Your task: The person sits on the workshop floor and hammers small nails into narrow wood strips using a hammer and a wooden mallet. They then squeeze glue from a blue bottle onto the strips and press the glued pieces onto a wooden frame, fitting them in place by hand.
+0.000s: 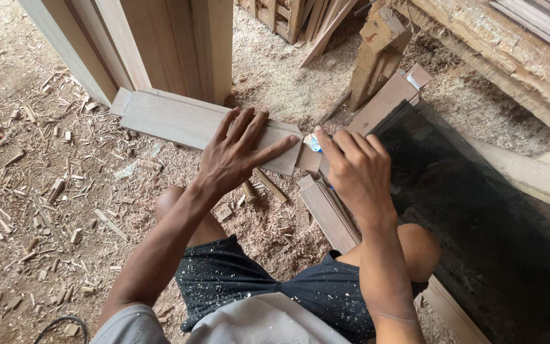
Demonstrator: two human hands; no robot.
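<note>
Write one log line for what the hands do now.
left hand: flat on wooden board | right hand: grip on small blue-white item | floor: wood shavings

The board [186, 121] lies on the floor [46, 191] in front of the door frame [160, 44]. The left hand [233, 156] rests flat on the board's right end. The right hand [354, 169] is just beside it, to the right. The glass sheet [479, 216] lies further right, near the wood strips [329, 213].

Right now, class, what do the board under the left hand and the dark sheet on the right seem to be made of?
The board under the left hand looks like bare, unfinished wood: pale, matt, with faint grain. The dark sheet looks like tinted glass, smooth and glossy with dim reflections, though dark plastic cannot be ruled out.
</note>
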